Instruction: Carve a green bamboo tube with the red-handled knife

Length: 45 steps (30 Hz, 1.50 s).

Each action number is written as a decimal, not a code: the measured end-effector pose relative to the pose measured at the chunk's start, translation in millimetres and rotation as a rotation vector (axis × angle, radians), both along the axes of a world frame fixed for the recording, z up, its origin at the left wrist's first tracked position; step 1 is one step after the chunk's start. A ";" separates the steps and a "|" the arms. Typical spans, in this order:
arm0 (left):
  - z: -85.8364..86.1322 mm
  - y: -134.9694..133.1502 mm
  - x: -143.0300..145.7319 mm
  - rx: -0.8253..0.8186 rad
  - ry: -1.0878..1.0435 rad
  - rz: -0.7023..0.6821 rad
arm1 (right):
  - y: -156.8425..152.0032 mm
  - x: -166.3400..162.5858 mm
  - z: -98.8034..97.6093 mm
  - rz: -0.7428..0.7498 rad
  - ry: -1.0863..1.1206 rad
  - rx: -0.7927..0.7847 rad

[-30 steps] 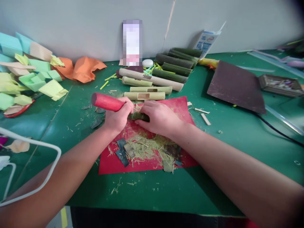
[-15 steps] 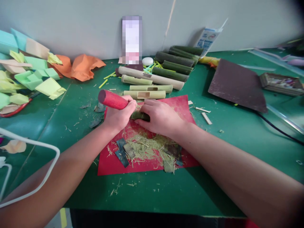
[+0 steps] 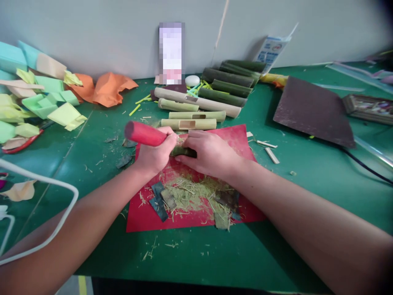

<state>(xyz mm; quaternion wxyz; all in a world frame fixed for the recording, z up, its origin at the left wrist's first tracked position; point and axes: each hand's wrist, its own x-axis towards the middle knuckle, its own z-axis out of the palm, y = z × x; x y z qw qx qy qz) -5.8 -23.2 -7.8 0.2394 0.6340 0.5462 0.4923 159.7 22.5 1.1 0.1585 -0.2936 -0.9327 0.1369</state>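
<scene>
My left hand (image 3: 157, 153) is closed around a tool with a thick red handle (image 3: 144, 133). The handle's butt points left and toward me; the working end is hidden by my fingers. My right hand (image 3: 211, 151) grips a short green bamboo tube (image 3: 186, 152) and holds it down over a red sheet (image 3: 144, 221). Both hands meet at the tube, the left at its left part. Below them on the sheet lies a heap of pale shavings and bamboo dust (image 3: 190, 194), with several dark flat bark-like pieces (image 3: 159, 200) around it.
Beyond the hands lie cut bamboo tubes (image 3: 193, 124) and darker uncut ones (image 3: 229, 77). A phone (image 3: 172, 53) leans on the wall. Folded paper pieces (image 3: 50, 86) are at left, a brown board (image 3: 315, 110) at right. A white bent tube (image 3: 72, 196) crosses near my left forearm.
The red handle has tilted slightly, its butt shifting a little left and down. Both hands keep their hold on the tool and tube. The whole view has shifted slightly.
</scene>
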 end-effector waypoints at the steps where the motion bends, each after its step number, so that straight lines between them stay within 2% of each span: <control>1: -0.4 -1.7 0.4 -0.010 -0.024 -0.007 | 0.1 -0.2 -0.1 -0.003 0.010 -0.003; 8: -1.0 -1.2 4.4 -0.003 -0.177 0.081 | 0.2 -1.5 -0.6 -0.030 0.011 0.012; 14: -1.8 1.8 4.1 -0.013 -0.118 0.095 | -0.1 -1.1 -0.3 -0.019 0.005 0.027; 18: -0.8 2.2 3.3 0.009 -0.008 0.106 | 0.0 -1.3 -0.8 -0.020 0.001 0.039; 26: 1.4 3.5 0.6 0.007 0.110 0.064 | 0.1 0.0 0.3 -0.012 -0.016 0.035; 33: -0.7 -0.5 0.7 0.036 0.016 0.031 | -0.2 1.1 0.9 0.016 -0.008 0.017; 39: -0.7 1.7 1.7 -0.004 -0.101 0.066 | -0.1 0.4 3.0 -0.005 -0.034 0.016; 45: -0.5 3.2 -2.5 -0.005 -0.109 0.069 | -0.7 0.4 3.6 -0.029 -0.040 0.009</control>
